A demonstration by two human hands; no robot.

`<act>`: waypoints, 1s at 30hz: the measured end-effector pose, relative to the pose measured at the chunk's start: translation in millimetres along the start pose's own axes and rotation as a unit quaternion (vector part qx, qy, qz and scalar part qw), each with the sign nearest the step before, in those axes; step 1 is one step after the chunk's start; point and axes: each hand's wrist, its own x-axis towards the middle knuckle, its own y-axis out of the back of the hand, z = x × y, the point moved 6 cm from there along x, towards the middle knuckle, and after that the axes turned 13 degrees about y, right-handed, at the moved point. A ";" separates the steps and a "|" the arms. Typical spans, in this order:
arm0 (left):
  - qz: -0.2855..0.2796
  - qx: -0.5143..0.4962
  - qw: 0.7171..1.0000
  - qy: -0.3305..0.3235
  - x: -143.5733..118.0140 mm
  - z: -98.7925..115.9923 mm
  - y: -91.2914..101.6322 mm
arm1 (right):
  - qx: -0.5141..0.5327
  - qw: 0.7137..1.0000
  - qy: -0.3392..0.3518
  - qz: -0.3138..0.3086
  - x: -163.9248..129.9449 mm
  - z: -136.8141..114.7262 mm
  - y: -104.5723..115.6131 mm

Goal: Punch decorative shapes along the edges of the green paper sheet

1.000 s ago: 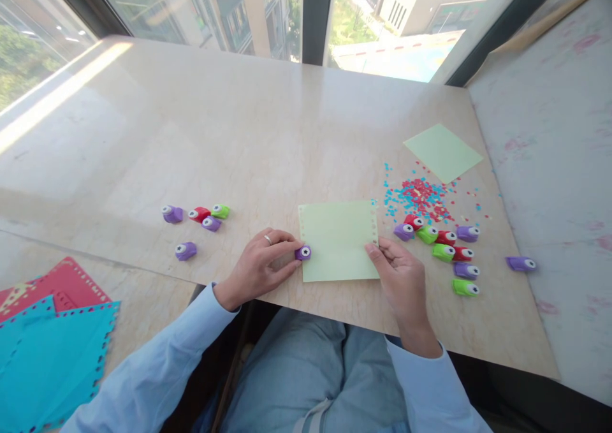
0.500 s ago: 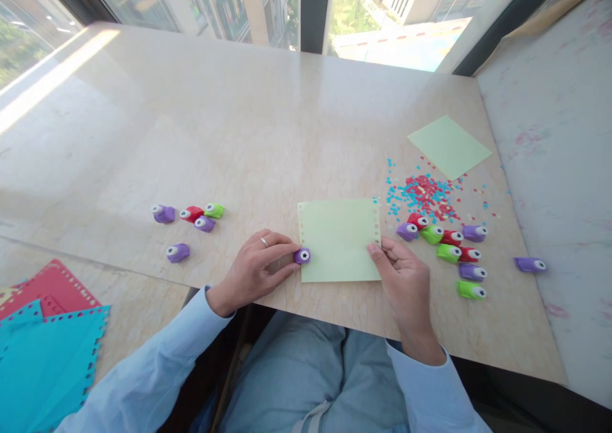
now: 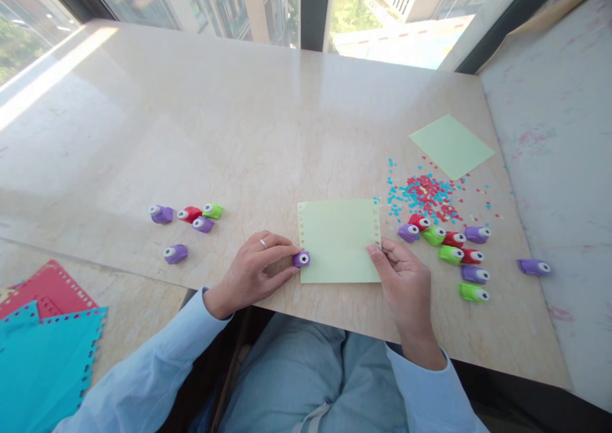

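A light green paper sheet (image 3: 338, 238) lies flat near the table's front edge, with small holes punched down its left and right edges. My left hand (image 3: 253, 267) grips a purple paper punch (image 3: 301, 259) at the sheet's lower left edge. My right hand (image 3: 401, 273) pinches the sheet's right edge and holds it down. A ring shows on my left hand.
Several purple, red and green punches (image 3: 454, 254) cluster right of the sheet, one purple punch (image 3: 534, 266) farther right. More punches (image 3: 191, 216) lie at the left. Red and blue confetti (image 3: 425, 194) and a second green sheet (image 3: 451, 145) lie beyond. Teal and red punched sheets (image 3: 48, 337) rest at the lower left.
My left hand slid the purple punch slightly down along the sheet's left edge. My right hand stayed on the right edge. The camera tilted a little.
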 end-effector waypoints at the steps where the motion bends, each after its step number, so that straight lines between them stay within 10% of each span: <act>1: 0.002 0.001 1.000 0.002 -0.1 -0.3 -0.1 | 0.000 1.000 0.001 0.000 -0.2 0.2 0.1; 30: 0.021 0.015 1.000 0.002 -0.8 1.7 0.7 | -0.001 1.000 0.016 -0.019 0.6 0.9 -1.0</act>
